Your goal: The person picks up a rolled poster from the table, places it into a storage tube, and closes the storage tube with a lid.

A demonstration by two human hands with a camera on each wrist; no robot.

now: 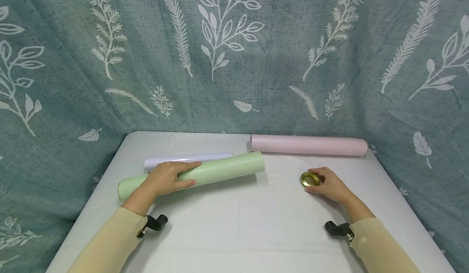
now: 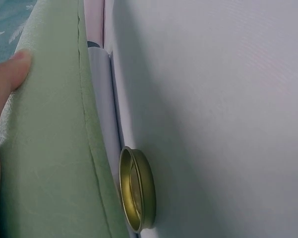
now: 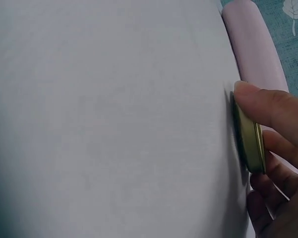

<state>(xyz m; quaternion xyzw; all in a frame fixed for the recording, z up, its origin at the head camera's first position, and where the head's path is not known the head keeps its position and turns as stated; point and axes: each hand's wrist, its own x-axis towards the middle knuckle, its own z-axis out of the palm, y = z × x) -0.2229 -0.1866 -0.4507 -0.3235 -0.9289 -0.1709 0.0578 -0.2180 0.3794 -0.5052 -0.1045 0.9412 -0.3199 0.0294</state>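
Note:
My left hand (image 1: 165, 178) grips a light green tube (image 1: 223, 169), thumb on the near side and a finger along the top. The tube slants up to the right, and its shadow falls on the table below. In the left wrist view a round gold lid (image 2: 148, 191) stands out beside the green tube; the head view does not show it clearly. At the right, my right hand (image 1: 331, 185) pinches another shallow gold lid (image 1: 310, 179) by its edge. The right wrist view shows this lid (image 3: 250, 144) between thumb and fingers, close to the table.
Just behind the green tube lies a pale lavender tube (image 1: 216, 156), partly covered. A pink tube (image 1: 309, 145) lies along the back right edge of the white table (image 1: 238, 228). A teal leaf-patterned curtain (image 1: 278, 61) hangs behind and at the sides.

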